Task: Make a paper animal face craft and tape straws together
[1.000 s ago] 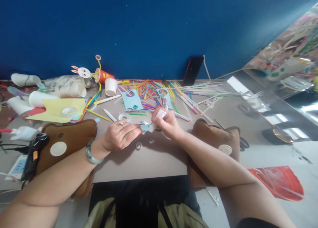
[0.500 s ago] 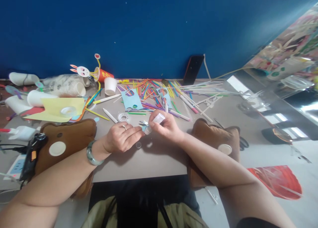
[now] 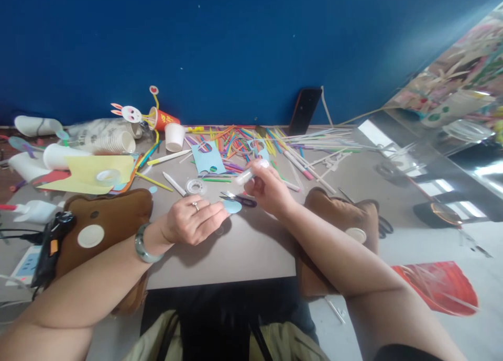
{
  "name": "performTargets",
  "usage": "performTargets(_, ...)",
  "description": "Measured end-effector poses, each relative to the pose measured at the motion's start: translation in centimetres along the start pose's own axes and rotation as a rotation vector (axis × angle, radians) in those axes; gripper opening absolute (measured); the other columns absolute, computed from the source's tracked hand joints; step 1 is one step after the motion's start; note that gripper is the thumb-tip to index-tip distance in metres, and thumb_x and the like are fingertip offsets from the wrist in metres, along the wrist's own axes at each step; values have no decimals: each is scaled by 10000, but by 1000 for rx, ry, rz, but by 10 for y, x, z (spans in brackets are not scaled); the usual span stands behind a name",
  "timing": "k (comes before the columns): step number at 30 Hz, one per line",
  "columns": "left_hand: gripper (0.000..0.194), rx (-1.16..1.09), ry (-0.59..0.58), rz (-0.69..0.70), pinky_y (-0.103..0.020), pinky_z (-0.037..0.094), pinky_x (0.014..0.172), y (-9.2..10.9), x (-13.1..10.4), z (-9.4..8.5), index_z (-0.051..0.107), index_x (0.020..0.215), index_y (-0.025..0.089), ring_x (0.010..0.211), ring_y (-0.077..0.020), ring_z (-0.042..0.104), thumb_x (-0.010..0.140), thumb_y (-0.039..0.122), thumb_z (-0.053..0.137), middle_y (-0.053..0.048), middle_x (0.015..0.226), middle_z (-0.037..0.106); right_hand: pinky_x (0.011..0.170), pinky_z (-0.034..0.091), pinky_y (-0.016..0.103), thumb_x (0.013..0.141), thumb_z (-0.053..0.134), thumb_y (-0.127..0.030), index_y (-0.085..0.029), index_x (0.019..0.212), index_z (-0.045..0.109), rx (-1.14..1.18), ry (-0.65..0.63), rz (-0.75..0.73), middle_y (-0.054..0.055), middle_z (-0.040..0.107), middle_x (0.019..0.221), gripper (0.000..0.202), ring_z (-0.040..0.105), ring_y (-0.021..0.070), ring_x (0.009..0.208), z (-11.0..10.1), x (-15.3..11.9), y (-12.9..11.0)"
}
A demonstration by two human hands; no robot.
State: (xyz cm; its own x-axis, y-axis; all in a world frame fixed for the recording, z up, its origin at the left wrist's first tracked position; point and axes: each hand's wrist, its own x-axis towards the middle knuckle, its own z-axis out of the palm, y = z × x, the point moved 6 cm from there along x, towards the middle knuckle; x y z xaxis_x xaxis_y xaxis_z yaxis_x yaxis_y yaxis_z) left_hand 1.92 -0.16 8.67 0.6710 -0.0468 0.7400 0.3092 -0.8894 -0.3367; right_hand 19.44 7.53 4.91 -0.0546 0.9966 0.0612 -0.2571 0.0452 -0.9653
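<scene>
My left hand, with a ring and a bangle, is closed on a light blue paper disc, which sticks out past the fingertips. My right hand grips a white tube that looks like a glue stick, held up and tilted to the left. Between the two hands, a pair of dark-handled scissors lies on the table. A small clear round piece, perhaps a cap, lies beneath the left fingertips. Just behind them is a roll of clear tape.
Coloured pipe cleaners and sticks heap up by the blue wall, with cut blue paper among them. Brown cushions lie on both sides. Paper cups, yellow paper and a leaning phone stand or lie around.
My right hand has lifted the tube up and right, away from the blue paper disc. The disc and the scissors now show more fully. My left hand has barely moved.
</scene>
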Motion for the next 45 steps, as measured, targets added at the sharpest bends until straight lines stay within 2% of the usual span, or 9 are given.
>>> performTargets(3, 152, -9, 8, -8, -283, 526, 677, -1, -1, 0, 660, 1011, 144, 719, -146, 669, 860, 156, 648, -77, 906, 755, 422, 294, 227, 826, 633, -556, -196, 843, 580, 12, -73, 24, -31, 536, 609, 364, 389, 75, 455, 5, 0, -2)
performTargets(6, 157, -12, 14, -15, -284, 522, 665, -2, -1, 1, 664, 1007, 150, 710, -147, 664, 850, 148, 662, -71, 901, 754, 411, 318, 218, 831, 644, -516, -198, 934, 567, 50, -183, 71, 27, 679, 881, 343, 450, 65, 474, 12, -4, -2)
performTargets(10, 137, -14, 13, -11, -286, 513, 643, -2, -1, 2, 668, 1001, 144, 693, -146, 660, 869, 153, 634, -70, 886, 750, 430, 395, 208, 834, 667, -427, -218, 961, 494, 109, -287, 81, 39, 676, 1061, 299, 560, 74, 521, 18, -7, -2)
performTargets(14, 144, -11, 13, -24, -279, 501, 643, -2, -1, 3, 663, 1013, 161, 687, -139, 651, 871, 159, 638, -59, 883, 744, 391, 379, 203, 836, 643, -374, -227, 937, 459, 106, -296, 100, -15, 640, 952, 256, 554, 68, 456, 17, -6, -3)
performTargets(17, 138, -10, 18, -32, -278, 488, 623, -3, -1, 3, 661, 1007, 148, 653, -133, 636, 870, 159, 640, -64, 875, 740, 376, 365, 231, 821, 555, -426, -218, 869, 458, 160, -312, 130, -32, 567, 836, 235, 543, 90, 427, 18, -7, -7)
performTargets(20, 126, -3, 7, -28, -282, 483, 607, -3, 0, 4, 660, 993, 130, 635, -132, 634, 871, 149, 635, -73, 874, 742, 395, 360, 265, 793, 445, -458, -209, 854, 475, 213, -343, 133, -7, 548, 848, 257, 524, 105, 423, 20, -9, -13)
performTargets(26, 127, -11, 15, -31, -282, 486, 637, -3, -3, 4, 666, 989, 149, 689, -137, 659, 863, 161, 656, -62, 888, 739, 362, 228, 238, 784, 414, -373, -230, 782, 382, 251, -273, 191, -30, 500, 767, 146, 329, 62, 340, 13, -6, -11)
performTargets(33, 172, -18, 36, -31, -292, 501, 658, -2, -4, 5, 675, 1003, 129, 737, -154, 672, 833, 147, 692, -72, 897, 734, 327, 141, 214, 797, 476, -390, -242, 747, 282, 293, -302, 256, -64, 443, 716, 249, 156, 26, 315, 11, -6, -14)
performTargets(45, 68, 44, 13, -14, -280, 483, 596, -2, 1, 3, 658, 935, 158, 626, -126, 652, 871, 154, 636, -52, 855, 749, 307, 163, 189, 781, 433, -292, -225, 711, 302, 411, -436, 285, -66, 492, 687, 163, 164, 11, 268, 23, -15, -12)
